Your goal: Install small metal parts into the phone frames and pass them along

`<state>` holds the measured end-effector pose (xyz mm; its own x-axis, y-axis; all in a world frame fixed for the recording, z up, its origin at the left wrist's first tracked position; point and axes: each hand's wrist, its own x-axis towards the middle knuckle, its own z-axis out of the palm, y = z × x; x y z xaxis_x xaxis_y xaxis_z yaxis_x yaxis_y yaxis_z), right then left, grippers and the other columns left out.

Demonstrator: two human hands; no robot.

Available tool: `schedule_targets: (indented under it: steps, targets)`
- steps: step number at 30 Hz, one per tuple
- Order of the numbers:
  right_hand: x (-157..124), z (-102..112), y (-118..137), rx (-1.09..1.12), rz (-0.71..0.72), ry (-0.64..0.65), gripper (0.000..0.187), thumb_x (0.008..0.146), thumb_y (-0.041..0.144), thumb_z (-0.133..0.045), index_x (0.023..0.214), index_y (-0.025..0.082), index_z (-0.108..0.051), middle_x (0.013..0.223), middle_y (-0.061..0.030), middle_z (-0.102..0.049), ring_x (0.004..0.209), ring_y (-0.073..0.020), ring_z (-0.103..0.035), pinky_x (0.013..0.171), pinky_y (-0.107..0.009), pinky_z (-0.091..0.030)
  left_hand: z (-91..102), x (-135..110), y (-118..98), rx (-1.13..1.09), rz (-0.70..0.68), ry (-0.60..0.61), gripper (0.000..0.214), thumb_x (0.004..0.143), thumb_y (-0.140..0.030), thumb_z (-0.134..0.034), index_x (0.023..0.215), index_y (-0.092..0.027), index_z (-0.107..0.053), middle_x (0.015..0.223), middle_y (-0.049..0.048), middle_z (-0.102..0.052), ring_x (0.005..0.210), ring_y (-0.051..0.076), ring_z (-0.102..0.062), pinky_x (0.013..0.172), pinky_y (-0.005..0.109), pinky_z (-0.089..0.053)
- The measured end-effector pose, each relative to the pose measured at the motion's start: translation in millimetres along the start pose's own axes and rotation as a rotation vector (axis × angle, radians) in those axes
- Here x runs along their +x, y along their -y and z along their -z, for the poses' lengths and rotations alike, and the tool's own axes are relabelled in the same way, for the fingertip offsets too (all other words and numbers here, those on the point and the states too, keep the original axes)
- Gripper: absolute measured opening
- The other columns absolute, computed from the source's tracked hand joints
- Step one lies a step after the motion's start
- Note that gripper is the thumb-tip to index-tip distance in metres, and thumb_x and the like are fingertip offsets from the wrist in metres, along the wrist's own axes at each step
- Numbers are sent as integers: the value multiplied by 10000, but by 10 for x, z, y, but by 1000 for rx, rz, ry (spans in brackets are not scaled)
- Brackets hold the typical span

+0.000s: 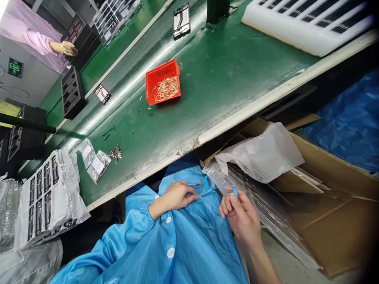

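Note:
My left hand (178,196) rests on my blue smock (186,241) in my lap, fingers curled in a pinch on the end of a blue coiled cord (210,192). My right hand (240,217) is closed on the other end of that cord, near a small blue clip at its fingertips. The cord stretches between both hands just below the edge of the green workbench (206,75).
A red bin (162,81) of small tan parts sits on the bench. Small plastic bags (95,159) and bagged trays (48,196) lie at left. A cardboard box (318,195) with plastic bags stands at right. Another person's hand (68,48) shows far left.

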<state>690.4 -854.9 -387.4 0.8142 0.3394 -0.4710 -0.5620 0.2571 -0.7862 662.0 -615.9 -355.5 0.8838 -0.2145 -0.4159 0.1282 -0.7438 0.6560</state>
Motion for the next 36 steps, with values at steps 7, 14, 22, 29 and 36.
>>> schedule_targets:
  steps: [7,14,22,29,36]
  targets:
    - [-196,-49,-22,-903,600,-318,311,1026,429,-673,1255,220,-651,1214,-156,-632,1119,-336,-606,1022,-537,-450,114,-44,-160,-97,-3,-92,205,978,-378,-746,961,-188,-821,736,30,-721,782,189,-676,804,294,-516]
    - [-185,-258,-105,-942,650,-34,190,1070,356,-613,1217,251,-670,1142,-89,-695,1080,-301,-608,922,-452,-441,179,-39,-295,-163,-49,-75,265,1006,-421,-706,957,-181,-806,722,23,-686,764,182,-659,821,301,-519]
    - [-39,-26,-134,-585,474,117,119,1030,340,-689,942,275,-736,936,-43,-715,948,-256,-639,877,-408,-499,227,-41,-277,-196,-32,-67,260,1034,-406,-641,920,-184,-717,918,67,-737,938,213,-667,928,331,-511]
    - [-77,147,-86,-162,297,86,339,1019,547,-665,852,253,-653,787,-13,-642,657,-176,-593,622,-310,-504,140,-21,-331,-253,103,-129,187,1052,-313,-595,953,-173,-670,723,-17,-644,630,123,-544,609,239,-405]
    - [-49,56,-64,-556,345,154,172,1042,380,-657,1086,260,-773,1000,-51,-775,888,-229,-721,813,-331,-552,179,13,-428,-229,30,-105,213,1032,-345,-654,984,-178,-776,675,-16,-601,683,136,-573,691,245,-435]
